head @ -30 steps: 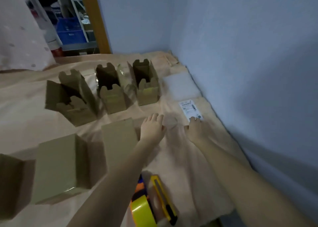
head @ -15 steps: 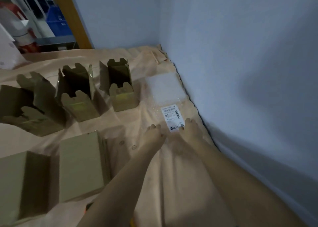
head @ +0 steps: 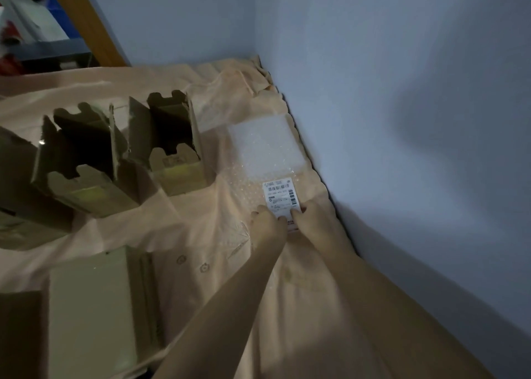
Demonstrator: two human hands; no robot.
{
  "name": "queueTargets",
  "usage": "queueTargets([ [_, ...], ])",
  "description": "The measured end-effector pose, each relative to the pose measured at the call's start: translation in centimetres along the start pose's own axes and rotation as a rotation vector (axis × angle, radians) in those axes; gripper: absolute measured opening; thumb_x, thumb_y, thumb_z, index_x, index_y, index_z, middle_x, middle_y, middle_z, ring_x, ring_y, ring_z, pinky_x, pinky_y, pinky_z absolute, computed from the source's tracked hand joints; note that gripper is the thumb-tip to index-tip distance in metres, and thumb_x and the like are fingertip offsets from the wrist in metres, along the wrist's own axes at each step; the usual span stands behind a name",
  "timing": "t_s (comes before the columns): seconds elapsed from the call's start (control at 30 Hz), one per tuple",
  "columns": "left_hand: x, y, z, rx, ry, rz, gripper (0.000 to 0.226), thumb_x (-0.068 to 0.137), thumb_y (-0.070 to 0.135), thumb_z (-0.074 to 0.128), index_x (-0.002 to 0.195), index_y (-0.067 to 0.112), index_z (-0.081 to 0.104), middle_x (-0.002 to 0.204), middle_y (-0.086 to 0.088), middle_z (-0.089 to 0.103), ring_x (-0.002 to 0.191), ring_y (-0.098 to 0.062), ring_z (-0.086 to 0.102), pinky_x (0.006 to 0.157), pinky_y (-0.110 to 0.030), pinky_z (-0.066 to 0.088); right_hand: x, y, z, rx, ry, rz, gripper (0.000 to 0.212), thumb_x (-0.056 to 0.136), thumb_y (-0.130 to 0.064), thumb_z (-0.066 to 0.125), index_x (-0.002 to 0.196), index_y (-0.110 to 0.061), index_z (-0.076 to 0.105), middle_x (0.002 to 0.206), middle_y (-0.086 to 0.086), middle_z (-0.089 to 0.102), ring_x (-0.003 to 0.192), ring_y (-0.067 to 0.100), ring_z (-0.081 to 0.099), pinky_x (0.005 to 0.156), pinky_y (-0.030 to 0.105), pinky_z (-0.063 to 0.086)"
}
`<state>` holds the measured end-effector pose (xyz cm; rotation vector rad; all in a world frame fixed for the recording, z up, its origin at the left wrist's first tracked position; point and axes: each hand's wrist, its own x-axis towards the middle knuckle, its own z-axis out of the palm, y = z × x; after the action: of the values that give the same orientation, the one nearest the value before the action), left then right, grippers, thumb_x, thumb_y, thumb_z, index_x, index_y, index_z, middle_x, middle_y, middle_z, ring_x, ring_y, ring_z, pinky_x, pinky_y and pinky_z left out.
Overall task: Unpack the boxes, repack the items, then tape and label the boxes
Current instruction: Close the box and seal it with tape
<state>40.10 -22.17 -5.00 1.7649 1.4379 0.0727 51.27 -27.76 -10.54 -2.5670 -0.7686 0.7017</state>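
A white shipping label with barcodes lies on the peach cloth near the wall, partly over a sheet of bubble wrap. My left hand and my right hand both pinch the label's near edge from either side. Open cardboard boxes stand upright to the left: one close by and another beside it. A shut box lies flat at the lower left.
The blue wall runs close along the right side of the cloth. More cardboard sits at the far left edge. A wooden door frame and shelving stand behind.
The view swung right and nearer to the label. Both hands moved forward from the cloth onto the label's near edge. The tape roll and cutter dropped out of view.
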Motion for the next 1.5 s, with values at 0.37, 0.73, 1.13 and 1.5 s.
queueTargets([
  [0.37,4.5,-0.7,-2.6,-0.302,0.336,-0.313,0.054,0.091,0.04,0.055,0.123,0.001,0.039,0.117,-0.01,0.056,0.111,-0.026,0.054,0.093,-0.039,0.04,-2.3,-2.3,-3.3,0.093,-0.011,-0.027,0.014,0.068,-0.029,0.059,0.056,-0.022,0.06,0.065,-0.009,0.064,0.061,0.012,0.061,0.053,0.029,0.05],
  [0.73,7.8,0.0,-4.7,-0.3,0.441,0.168,0.024,0.09,0.023,0.063,0.111,0.018,0.053,0.087,0.004,0.058,0.078,-0.012,0.056,0.064,-0.026,0.039,-2.8,-3.1,-4.0,0.09,-0.044,0.001,0.009,0.074,-0.025,0.063,0.077,-0.023,0.071,0.083,-0.009,0.071,0.069,0.009,0.068,0.056,0.026,0.057],
  [1.13,12.1,1.3,-5.4,-0.417,0.314,-0.047,0.019,0.088,0.031,0.064,0.097,0.02,0.05,0.072,0.013,0.055,0.087,-0.024,0.064,0.078,-0.031,0.048,-2.6,-3.9,-3.3,0.236,-0.076,0.118,0.019,0.079,-0.008,0.061,0.09,-0.017,0.074,0.09,-0.001,0.073,0.077,0.014,0.066,0.06,0.023,0.048],
  [1.5,6.8,-0.3,-6.1,-0.443,0.307,-0.041,0.022,0.094,0.026,0.055,0.103,0.007,0.058,0.094,-0.002,0.059,0.084,-0.018,0.053,0.07,-0.022,0.035,-4.9,-2.8,-4.4,0.52,-0.116,0.131,0.016,0.083,-0.004,0.067,0.099,-0.003,0.071,0.093,0.007,0.071,0.077,0.013,0.064,0.054,0.006,0.045],
])
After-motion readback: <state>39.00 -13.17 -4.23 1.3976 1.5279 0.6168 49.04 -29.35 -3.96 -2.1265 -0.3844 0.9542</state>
